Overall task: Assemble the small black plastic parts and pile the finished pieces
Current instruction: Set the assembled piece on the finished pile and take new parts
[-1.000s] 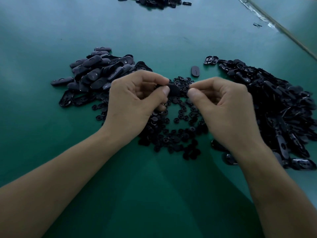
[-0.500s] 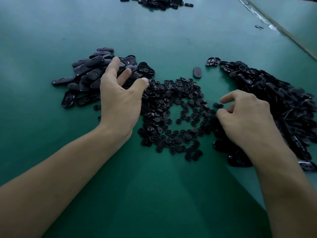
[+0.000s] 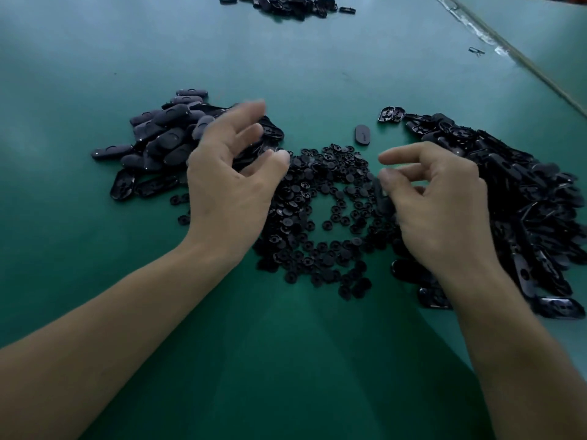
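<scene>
Three black heaps lie on the green table (image 3: 286, 360). At the left is a pile of closed oval pieces (image 3: 158, 138); in the middle are several small round parts (image 3: 320, 198); at the right are open oval shells (image 3: 524, 201). My left hand (image 3: 228, 185) hovers, blurred, over the right edge of the left pile with its fingers spread and nothing in it. Over the right edge of the round parts, my right hand (image 3: 444, 211) has thumb and forefinger stretched out. A dark oval shell (image 3: 383, 201) sits under its thumb against the curled fingers.
One loose oval piece (image 3: 362, 134) lies beyond the round parts. Two shells (image 3: 391, 114) lie at the right pile's far tip. Another black heap (image 3: 286, 3) sits at the far edge. A pale seam (image 3: 508, 55) runs diagonally at the far right, with a small clip (image 3: 476, 51) beside it.
The hands parted from holding one piece together. The left hand went to the left pile, then lifted back off it; the right hand dipped to the shell pile and rose toward the centre.
</scene>
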`<state>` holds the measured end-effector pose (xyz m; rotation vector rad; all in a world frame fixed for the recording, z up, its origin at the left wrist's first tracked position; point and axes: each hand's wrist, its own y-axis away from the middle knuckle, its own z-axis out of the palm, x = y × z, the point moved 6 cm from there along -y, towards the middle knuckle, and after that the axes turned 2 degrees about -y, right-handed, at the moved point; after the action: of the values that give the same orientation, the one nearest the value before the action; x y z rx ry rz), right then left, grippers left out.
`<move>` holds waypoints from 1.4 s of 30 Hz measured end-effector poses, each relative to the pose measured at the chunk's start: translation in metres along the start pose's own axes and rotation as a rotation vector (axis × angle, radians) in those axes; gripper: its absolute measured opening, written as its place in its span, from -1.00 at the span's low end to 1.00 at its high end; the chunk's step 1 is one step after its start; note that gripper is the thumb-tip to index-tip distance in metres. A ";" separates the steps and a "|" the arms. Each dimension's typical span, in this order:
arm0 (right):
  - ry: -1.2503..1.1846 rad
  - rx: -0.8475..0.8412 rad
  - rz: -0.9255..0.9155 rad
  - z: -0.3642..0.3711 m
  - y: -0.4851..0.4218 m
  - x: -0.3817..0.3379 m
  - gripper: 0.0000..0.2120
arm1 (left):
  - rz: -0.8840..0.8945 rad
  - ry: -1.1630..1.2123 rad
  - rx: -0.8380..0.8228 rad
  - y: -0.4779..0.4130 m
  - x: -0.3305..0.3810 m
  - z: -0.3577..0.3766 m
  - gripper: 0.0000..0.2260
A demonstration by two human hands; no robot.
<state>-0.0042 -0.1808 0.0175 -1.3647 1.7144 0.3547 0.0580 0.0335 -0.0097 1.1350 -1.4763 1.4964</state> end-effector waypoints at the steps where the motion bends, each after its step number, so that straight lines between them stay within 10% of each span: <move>1: -0.092 -0.026 0.019 0.004 0.000 0.001 -0.86 | 0.024 -0.006 -0.016 0.000 0.002 0.002 -0.67; 16: -0.634 -0.217 0.142 0.026 0.007 -0.009 -0.90 | 0.045 0.005 -0.367 0.012 0.011 0.025 -0.83; 24: -0.507 -0.188 0.080 0.028 0.010 -0.010 -0.94 | 0.050 0.072 -0.324 0.009 0.009 0.021 -0.84; 33: 0.212 -0.250 -0.092 0.030 0.014 -0.005 -0.91 | 0.049 0.086 -0.273 0.007 0.006 0.020 -0.84; 42: 0.212 -0.333 -0.094 0.033 0.014 -0.007 -0.92 | 0.025 0.080 -0.263 0.007 0.002 0.018 -0.87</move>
<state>-0.0016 -0.1495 0.0003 -1.7714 1.8111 0.4716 0.0523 0.0146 -0.0109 0.8932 -1.5821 1.3026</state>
